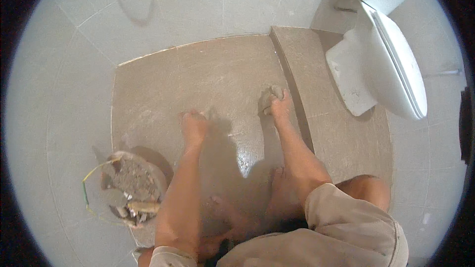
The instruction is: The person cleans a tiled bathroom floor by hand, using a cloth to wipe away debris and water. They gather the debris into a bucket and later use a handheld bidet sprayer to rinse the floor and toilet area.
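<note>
My right hand grips a crumpled grey-beige rag and presses it against the wet tiled floor, close to a low step. To its left, my left hand is down at the floor with its fingers curled in. A small pale bit shows at those fingertips, too blurred to name. Between my forearms a wet patch reflects light. Left of my left forearm stands a bucket of rubble and scraps, with a wooden-looking handle lying in it.
A white toilet stands on the raised step at the right. The bucket's yellow-green bail sticks out leftward. Grey tiled walls bound the floor at the back and left. My bare feet are between my arms.
</note>
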A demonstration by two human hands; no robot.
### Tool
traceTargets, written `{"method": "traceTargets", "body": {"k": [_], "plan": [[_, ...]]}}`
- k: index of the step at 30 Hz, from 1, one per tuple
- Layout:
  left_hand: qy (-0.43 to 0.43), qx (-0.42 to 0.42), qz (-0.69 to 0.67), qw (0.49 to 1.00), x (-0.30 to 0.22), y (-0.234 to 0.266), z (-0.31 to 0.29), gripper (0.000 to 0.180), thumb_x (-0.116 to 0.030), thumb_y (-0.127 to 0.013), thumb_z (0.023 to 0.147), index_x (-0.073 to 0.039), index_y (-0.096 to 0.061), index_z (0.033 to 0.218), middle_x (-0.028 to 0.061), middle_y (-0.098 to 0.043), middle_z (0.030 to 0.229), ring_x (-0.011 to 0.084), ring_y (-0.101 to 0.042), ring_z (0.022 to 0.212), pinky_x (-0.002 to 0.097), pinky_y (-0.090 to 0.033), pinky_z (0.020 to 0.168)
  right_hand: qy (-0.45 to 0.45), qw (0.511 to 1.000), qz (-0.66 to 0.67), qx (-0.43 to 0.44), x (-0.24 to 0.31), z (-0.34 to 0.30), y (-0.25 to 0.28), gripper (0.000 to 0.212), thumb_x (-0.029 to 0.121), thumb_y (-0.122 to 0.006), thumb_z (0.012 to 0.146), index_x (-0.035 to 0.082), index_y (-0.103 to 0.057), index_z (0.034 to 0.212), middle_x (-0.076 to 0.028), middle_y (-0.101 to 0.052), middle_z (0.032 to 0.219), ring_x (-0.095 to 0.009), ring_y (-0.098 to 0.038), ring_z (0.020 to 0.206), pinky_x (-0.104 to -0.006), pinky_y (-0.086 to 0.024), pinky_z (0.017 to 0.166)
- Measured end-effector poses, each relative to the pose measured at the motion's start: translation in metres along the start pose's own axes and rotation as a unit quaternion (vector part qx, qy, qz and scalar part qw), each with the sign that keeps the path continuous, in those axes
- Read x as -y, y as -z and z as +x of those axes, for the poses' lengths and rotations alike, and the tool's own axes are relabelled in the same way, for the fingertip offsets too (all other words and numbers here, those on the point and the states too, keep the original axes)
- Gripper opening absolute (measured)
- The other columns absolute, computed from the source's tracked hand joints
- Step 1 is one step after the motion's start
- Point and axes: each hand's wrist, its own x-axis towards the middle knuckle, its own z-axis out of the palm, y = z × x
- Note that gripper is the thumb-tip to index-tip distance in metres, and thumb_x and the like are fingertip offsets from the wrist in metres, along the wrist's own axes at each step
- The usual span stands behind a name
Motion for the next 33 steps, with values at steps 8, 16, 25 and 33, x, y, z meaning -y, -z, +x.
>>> {"method": "traceTargets", "body": {"k": [8,16,25,33], "plan": [[-0.004,-0.134,0.118,0.984,0.051,-0.082,0.061,0.053,-0.026,-0.06,0.1,-0.002,-0.051,0.146,0.0178,-0.04,0.159,0.037,-0.039,0.146,0.0537,-0.031,0.118,0.325,0.915,-0.236,0.023,0.04,0.122,-0.055,0.053,0.019,-0.069,0.091,0.01,-0.06,0.142,-0.021,-0.06,0.139,-0.043,-0.05,0.135,-0.0509,-0.041,0.113],[-0.044,-0.165,0.167,0.971,0.047,-0.111,0.06,0.057,-0.029,-0.053,0.1,-0.006,-0.045,0.152,0.0169,-0.038,0.162,0.0361,-0.03,0.153,0.0586,-0.022,0.121,0.438,0.697,-0.567,0.027,0.075,0.298,-0.099,0.037,0.018,-0.061,0.096,0.008,-0.064,0.131,-0.015,-0.067,0.128,-0.034,-0.056,0.13,-0.0479,-0.047,0.105],[-0.02,-0.153,0.148,0.977,0.049,-0.096,0.067,0.057,-0.03,-0.051,0.1,-0.006,-0.045,0.152,0.0168,-0.035,0.164,0.036,-0.029,0.153,0.0578,-0.021,0.122,0.29,0.797,-0.523,0.086,0.08,0.207,-0.081,0.038,0.017,-0.063,0.094,0.009,-0.065,0.13,-0.016,-0.068,0.129,-0.038,-0.059,0.127,-0.0465,-0.052,0.101],[-0.031,-0.155,0.175,0.972,0.046,-0.099,0.07,0.06,-0.031,-0.05,0.101,-0.007,-0.041,0.154,0.0172,-0.035,0.164,0.0366,-0.03,0.153,0.0584,-0.023,0.122,0.307,0.859,-0.407,0.055,0.075,0.159,-0.084,0.053,0.004,-0.062,0.087,0.011,-0.059,0.139,-0.018,-0.064,0.131,-0.045,-0.056,0.121,-0.0495,-0.043,0.108]]}}
